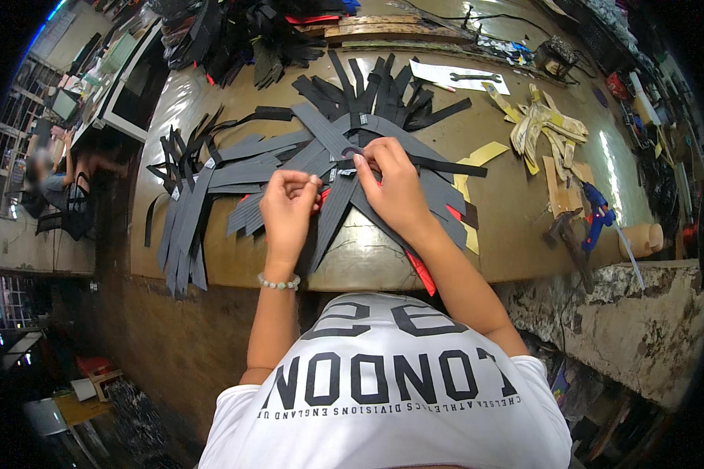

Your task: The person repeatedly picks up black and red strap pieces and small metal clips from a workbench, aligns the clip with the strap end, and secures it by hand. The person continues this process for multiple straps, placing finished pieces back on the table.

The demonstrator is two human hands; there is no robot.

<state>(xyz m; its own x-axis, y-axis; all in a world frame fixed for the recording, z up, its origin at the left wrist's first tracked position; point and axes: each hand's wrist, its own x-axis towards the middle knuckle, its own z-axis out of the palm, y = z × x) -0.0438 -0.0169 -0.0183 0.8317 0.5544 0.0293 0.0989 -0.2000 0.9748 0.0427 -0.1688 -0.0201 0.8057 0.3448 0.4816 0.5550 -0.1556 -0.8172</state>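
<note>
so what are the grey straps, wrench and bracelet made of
Grey straps: probably woven synthetic webbing, matte, judging by fine lengthwise ribs. Wrench: likely metal, dark and dull, by its open-ended shape. Bracelet: pale, smooth-looking round beads, perhaps stone or glass.

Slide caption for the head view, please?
Left hand and right hand close together over fanned grey ribbed strips on a glossy brown table; beyond, a dark metal wrench on white paper.

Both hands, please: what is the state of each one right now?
Left hand: fingers curled; whether they pinch anything cannot be told.
Right hand: fingers bent over the grey straps; whether they grip one cannot be told.
</note>
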